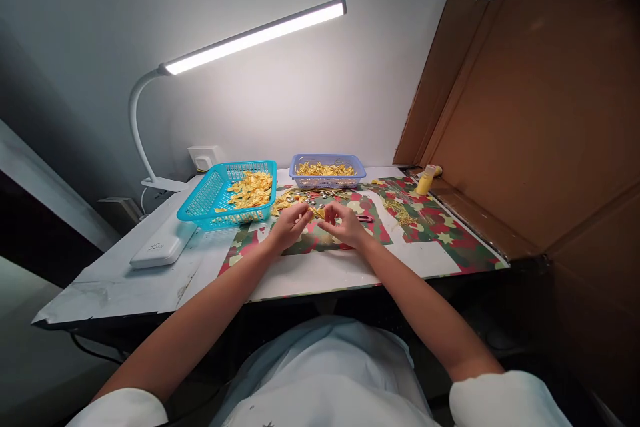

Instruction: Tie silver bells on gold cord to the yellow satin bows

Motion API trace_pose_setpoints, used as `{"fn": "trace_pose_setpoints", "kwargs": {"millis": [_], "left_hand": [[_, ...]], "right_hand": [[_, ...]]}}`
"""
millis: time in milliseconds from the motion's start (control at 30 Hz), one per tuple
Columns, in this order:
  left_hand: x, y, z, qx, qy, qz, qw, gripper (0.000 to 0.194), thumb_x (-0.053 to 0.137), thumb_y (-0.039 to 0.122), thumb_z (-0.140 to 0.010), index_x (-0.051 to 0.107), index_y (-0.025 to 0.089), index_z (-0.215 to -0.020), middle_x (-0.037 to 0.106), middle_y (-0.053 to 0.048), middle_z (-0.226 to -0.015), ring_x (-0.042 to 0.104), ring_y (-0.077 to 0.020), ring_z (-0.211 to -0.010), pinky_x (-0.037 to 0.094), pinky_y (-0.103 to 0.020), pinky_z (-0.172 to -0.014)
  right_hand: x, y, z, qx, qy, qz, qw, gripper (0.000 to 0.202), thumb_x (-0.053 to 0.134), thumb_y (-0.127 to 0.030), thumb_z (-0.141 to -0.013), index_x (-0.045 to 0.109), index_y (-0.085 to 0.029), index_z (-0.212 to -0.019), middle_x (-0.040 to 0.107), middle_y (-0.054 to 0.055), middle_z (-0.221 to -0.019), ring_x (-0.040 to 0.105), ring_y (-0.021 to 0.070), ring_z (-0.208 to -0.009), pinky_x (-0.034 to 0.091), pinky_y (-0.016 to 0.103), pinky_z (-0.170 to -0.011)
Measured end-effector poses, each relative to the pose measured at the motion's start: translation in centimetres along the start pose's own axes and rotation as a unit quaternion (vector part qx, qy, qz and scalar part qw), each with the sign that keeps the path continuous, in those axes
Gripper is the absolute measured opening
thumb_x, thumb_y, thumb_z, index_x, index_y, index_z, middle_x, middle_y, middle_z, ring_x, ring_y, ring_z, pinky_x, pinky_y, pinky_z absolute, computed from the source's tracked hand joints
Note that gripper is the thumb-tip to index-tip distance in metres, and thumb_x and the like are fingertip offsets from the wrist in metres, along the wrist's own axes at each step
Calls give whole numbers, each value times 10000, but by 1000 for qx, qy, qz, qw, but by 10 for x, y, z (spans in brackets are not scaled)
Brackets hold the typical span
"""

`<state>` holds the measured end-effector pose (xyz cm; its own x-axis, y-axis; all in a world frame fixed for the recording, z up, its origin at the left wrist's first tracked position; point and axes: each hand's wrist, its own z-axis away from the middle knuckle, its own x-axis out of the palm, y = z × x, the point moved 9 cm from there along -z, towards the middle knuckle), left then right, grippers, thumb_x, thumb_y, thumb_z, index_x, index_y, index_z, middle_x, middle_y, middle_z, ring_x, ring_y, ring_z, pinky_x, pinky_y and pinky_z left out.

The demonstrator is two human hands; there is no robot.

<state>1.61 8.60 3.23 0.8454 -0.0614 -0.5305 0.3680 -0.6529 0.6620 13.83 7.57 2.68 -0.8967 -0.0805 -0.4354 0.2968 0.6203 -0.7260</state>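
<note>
A small gold ribbon piece is pinched between my two hands over the middle of the table. My left hand grips its left end, and my right hand has its right end between the fingertips. Just behind my hands lie loose gold pieces and small silver bells. A turquoise basket with gold ribbon pieces stands to the left of my left hand. Farther back, a purple basket holds many small gold pieces. Close to my right hand is a pink-handled tool.
A white power bank lies at the left, near a lamp whose bar reaches overhead. On the right are thin gold bits, a yellow bottle and a tall cardboard panel. The table's front edge is near my body.
</note>
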Motion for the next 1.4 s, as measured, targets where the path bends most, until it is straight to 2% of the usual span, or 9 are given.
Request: {"fn": "trace_pose_setpoints", "kwargs": {"millis": [267,500,600,700,900,1000,1133,1233,1400], "left_hand": [[4,3,3,17,-16,-13,1000,348,427,419,-904,429,194,-639,406,30,-606,386,-129,-585,325,-249,-569],[2,1,2,13,0,-27,1000,291,410,372,-902,474,189,-685,442,27,-622,425,-132,-596,348,-244,-571],[0,3,3,20,11,-47,999,272,399,358,-908,488,191,-713,454,25,-623,428,-136,-589,350,-248,-567],[-1,8,5,38,23,-80,996,253,399,337,-911,486,197,-720,470,10,-639,429,-150,-606,344,-267,-587],[3,22,6,89,20,-139,986,229,408,292,-914,483,212,-713,518,-30,-684,460,-192,-688,360,-315,-679],[5,24,6,105,10,-155,982,226,401,294,-926,499,214,-738,534,-36,-701,472,-199,-698,364,-323,-699],[6,25,6,113,-6,-164,980,226,401,289,-927,506,213,-742,547,-39,-712,484,-202,-710,368,-317,-699],[7,24,6,110,-13,-161,981,212,416,281,-915,507,211,-738,551,-37,-710,482,-201,-714,372,-312,-692],[5,19,5,83,0,-146,986,233,411,268,-895,447,209,-673,491,-8,-657,452,-175,-662,361,-284,-639]], "right_hand": [[0,2,1,23,-5,-23,999,208,467,-361,-842,470,-207,-703,495,-17,-659,457,134,-627,377,267,-617],[-4,9,-1,48,38,-43,997,200,468,-371,-821,491,-205,-712,452,-26,-618,423,131,-577,340,262,-563],[-13,3,3,11,91,38,995,155,485,-349,-818,483,-211,-746,499,-12,-651,449,143,-601,359,273,-588],[-19,-12,9,-55,130,159,977,139,546,-316,-785,469,-211,-738,539,1,-687,476,152,-632,364,300,-671],[-2,-18,9,-80,62,276,956,119,508,-290,-823,568,-188,-838,629,35,-741,556,187,-715,314,323,-730],[0,-16,8,-72,52,280,956,163,457,-271,-864,589,-179,-891,654,39,-764,568,186,-727,304,319,-733],[2,-14,7,-79,36,253,964,212,395,-259,-903,579,-187,-825,634,19,-719,538,163,-661,316,309,-728],[3,-14,6,-79,29,229,970,184,414,-229,-865,547,-198,-742,572,-4,-639,489,149,-601,338,299,-726],[-3,-13,4,-38,69,177,981,152,467,-201,-736,409,-218,-596,449,-29,-535,419,143,-547,361,289,-660]]}}
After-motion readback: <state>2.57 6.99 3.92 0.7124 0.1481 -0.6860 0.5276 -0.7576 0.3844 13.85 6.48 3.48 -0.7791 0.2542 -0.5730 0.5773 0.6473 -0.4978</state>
